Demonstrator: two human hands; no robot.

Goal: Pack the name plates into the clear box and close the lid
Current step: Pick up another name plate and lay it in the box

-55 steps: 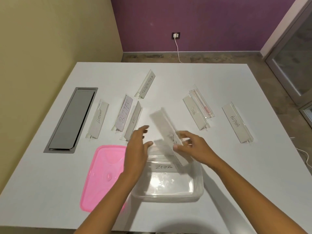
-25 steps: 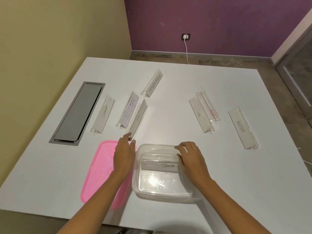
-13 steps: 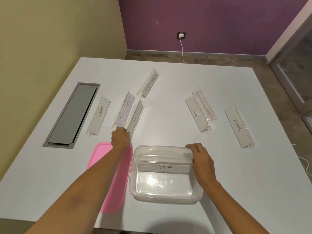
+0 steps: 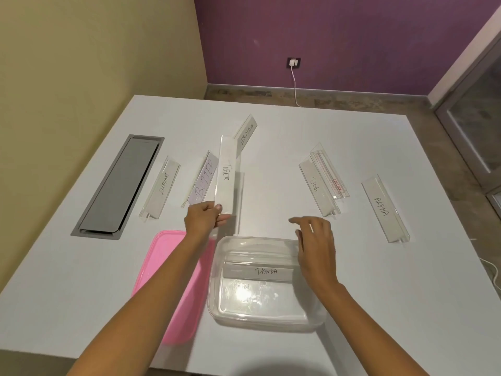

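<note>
- Clear box [image 4: 267, 320] on white table [image 4: 352, 294], nearest the viewer, lid off; PANDA plate [image 4: 257, 272] lying crosswise inside toward the far wall, a second clear plate seemingly behind it — label not readable.
- Pink lid [image 4: 162, 283] flat on the table just left of the box, partly covered by the left forearm.
- Right hand [image 4: 315, 246] over the box's far right corner, fingers loosely spread, gripping nothing.
- Left hand [image 4: 203, 219] closed on the near end of the TIGER plate [image 4: 226, 175], plate lifted off the table and pointing away.
- Beyond, on the left: BUTTER plate [image 4: 203, 181], ELEPHANT plate [image 4: 161, 188], grey cable hatch [image 4: 116, 185] set into the tabletop.
- Beyond, on the right: DOG plate [image 4: 318, 189] touching a red-printed plate [image 4: 332, 176]; ALPHA plate [image 4: 385, 210] well apart.
- Farthest: plate reading "ERMAN" [image 4: 245, 135], partly hidden behind the TIGER plate.
</note>
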